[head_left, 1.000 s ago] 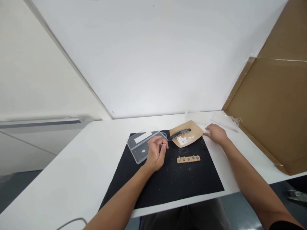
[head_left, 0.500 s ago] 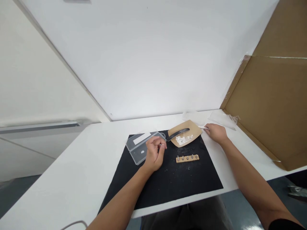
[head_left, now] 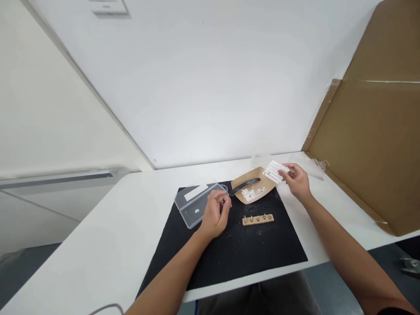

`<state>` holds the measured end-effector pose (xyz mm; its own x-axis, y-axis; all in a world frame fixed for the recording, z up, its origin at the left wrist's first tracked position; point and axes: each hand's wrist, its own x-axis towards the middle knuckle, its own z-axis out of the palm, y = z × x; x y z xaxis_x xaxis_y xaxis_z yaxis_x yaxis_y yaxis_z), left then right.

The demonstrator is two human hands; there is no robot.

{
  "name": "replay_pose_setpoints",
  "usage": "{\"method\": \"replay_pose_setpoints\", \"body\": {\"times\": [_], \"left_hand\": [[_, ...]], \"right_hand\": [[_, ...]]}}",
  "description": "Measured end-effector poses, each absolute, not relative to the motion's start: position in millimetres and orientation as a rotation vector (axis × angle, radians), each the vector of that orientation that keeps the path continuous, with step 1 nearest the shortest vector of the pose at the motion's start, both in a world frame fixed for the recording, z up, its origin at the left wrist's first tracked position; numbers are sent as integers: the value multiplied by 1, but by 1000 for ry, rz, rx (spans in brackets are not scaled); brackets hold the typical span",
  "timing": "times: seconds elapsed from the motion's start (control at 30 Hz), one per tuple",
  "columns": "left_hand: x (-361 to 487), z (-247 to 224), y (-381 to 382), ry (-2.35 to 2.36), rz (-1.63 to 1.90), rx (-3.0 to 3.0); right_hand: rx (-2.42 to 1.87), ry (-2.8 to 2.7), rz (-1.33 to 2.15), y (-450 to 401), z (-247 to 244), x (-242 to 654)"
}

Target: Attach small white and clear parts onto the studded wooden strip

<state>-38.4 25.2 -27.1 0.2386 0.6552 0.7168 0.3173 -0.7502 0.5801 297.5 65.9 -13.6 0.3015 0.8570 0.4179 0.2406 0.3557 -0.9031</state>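
My right hand (head_left: 296,180) pinches the edge of a sheet of small round white dots (head_left: 274,171), held tilted above the right end of a tan shallow tray (head_left: 240,180). White bits (head_left: 252,193) and a curved black strip-shaped tool (head_left: 246,185) lie in the tray, the tool reaching over its left rim. Curled fingers close my left hand (head_left: 216,213), over the right side of an open clear plastic case (head_left: 191,217); anything inside its grip is hidden. In front of the tray rests a tan strip (head_left: 255,222) with several small metal pegs.
A black mat (head_left: 243,262) lies on the white table (head_left: 108,236), sprinkled with white crumbs. Clear plastic pieces (head_left: 308,165) are at the back right, by a cardboard panel (head_left: 367,157). A white label strip (head_left: 196,192) shows on the case. A cable (head_left: 106,306) crosses the front left.
My right hand has turned and raised the sheet of dots, so its dotted face shows over the tray's end. My left hand stays curled near the case. The view has tilted slightly.
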Motion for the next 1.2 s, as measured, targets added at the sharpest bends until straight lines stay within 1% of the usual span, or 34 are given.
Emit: {"method": "replay_pose_setpoints", "body": {"times": [0.2,0.47,0.63,0.83,1.2], "left_hand": [[-32,-20,18,919,1371,2227],[-22,-20,10,933,1137,1883],[-18,-22,9,1003,1100,1661],[-16,-23,13,1017,1143,1536],[-22,-17,14,1023,1177,1545]], "right_hand": [[-1078,-1283,789,49,-19,256],[-1007,-1312,945,32,-19,227],[-957,-1392,1039,27,-22,221],[-979,-1461,1036,24,-19,222],[-979,-1507,947,22,-12,227]]}}
